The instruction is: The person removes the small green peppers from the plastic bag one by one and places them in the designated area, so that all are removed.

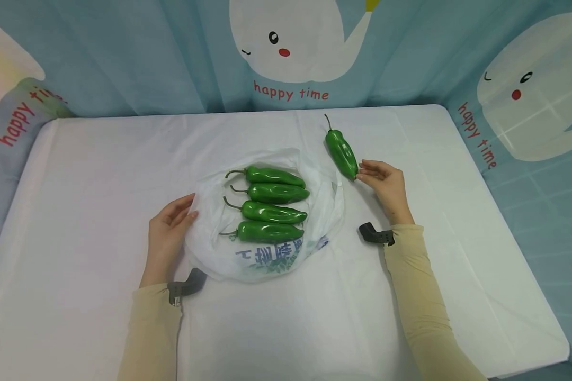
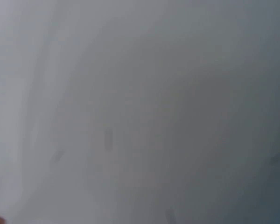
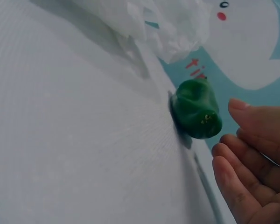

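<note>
Left wrist view: blurred nearly throughout, probably the plastic bag (image 1: 321,206) close up; the sliver at lower left is too little to name.
Lettering (image 1: 269,255): partly lost in folds, its top under the pepper (image 1: 269,232) closest to the table's near edge.
Table (image 1: 100,159): near left corner out of frame.
Sleeves (image 1: 414,286): cut off below.
Right hand (image 1: 385,186): cut off by the right wrist view's right edge.
</note>
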